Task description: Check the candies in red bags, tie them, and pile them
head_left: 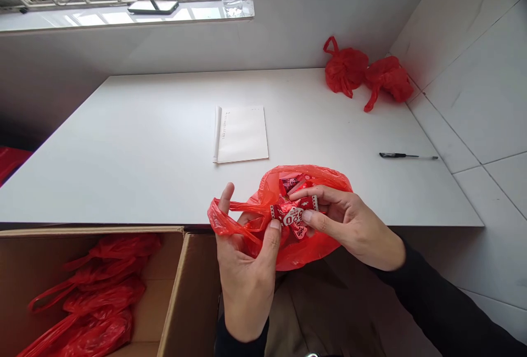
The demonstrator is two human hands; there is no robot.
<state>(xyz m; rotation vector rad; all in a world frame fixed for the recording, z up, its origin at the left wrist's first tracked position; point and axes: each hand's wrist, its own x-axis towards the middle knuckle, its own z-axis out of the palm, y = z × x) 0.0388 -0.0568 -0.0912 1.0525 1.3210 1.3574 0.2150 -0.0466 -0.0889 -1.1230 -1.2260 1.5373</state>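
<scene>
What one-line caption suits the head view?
Left hand and right hand hold a red packet at the mouth of an open red bag, a notebook on the white table beyond.

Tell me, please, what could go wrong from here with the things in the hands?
The open red bag appears to extend past the near edge of the table, with its handle looped over the left hand. If the loop slips, the wrapped pieces inside might spill.

The printed red packet is pinched by the right hand over the bag's mouth; a loose pinch might let it drop.
</scene>
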